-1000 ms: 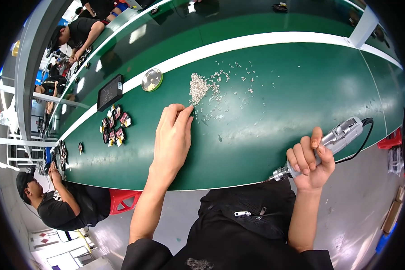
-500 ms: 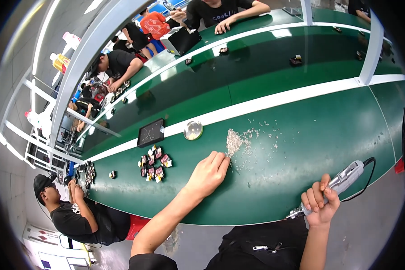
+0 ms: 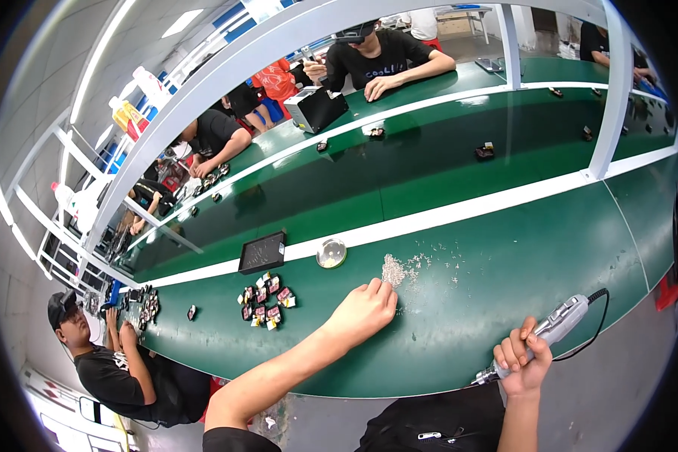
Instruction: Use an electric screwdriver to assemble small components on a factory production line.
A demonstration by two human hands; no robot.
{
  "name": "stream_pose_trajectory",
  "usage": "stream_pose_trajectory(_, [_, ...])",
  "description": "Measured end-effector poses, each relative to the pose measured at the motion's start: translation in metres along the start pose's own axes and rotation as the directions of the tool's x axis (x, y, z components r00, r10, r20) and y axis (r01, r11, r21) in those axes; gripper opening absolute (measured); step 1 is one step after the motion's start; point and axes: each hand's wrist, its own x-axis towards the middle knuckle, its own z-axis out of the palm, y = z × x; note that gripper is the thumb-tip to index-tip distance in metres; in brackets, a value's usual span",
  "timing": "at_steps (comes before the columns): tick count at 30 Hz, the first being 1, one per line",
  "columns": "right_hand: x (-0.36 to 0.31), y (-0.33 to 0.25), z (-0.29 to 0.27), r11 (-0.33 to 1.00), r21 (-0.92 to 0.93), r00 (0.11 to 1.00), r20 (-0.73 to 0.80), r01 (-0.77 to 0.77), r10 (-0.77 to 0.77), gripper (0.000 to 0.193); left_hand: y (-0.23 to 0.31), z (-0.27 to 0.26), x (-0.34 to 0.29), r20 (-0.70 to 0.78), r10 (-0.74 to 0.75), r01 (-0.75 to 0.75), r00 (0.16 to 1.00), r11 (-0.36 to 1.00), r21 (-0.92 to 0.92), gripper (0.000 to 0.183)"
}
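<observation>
My left hand (image 3: 365, 313) reaches over the green bench to the near edge of a loose pile of tiny silvery screws (image 3: 391, 269). Its fingers are pressed together and curled downward; whatever they pinch is hidden. Off to the right, my right hand (image 3: 523, 355) is wrapped round a grey electric screwdriver (image 3: 561, 320). The tool lies tilted across the palm, its bit end pointing lower left near the bench's front edge and its cord leaving the upper end. Left of the pile stand a round clear dish (image 3: 331, 254) and a cluster of small black-and-red parts (image 3: 261, 310).
A shallow black tray (image 3: 262, 252) sits beside the dish against the white rail (image 3: 437, 221). Beyond the rail runs a dark green strip carrying scattered small parts (image 3: 484, 151). White posts (image 3: 614, 98) rise from the rail. A co-worker (image 3: 120, 369) sits at the left; others work across.
The view has tilted, so the bench appears lower. My left fingers are more curled and slightly closer to the screw pile. My right hand keeps its grip on the screwdriver.
</observation>
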Motion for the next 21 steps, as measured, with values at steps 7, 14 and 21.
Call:
stream_pose_trajectory(7, [-0.003,-0.001,0.0,1.0,0.022,1.0,-0.02,0.001,0.0,0.008,0.001,-0.009,0.016,0.141,0.123,-0.138,0.982,0.985,0.104,0.011])
stream_pose_trajectory(14, [-0.007,0.0,-0.001,0.999,0.036,0.999,-0.036,0.008,-0.007,0.006,0.0,-0.009,0.018,0.186,0.141,-0.155,0.972,0.986,0.062,0.011])
stream_pose_trajectory(21, [-0.007,0.001,0.0,0.999,0.036,0.997,-0.071,0.017,-0.015,0.007,-0.009,-0.013,0.007,-0.009,-0.168,0.163,0.986,0.966,-0.203,0.013])
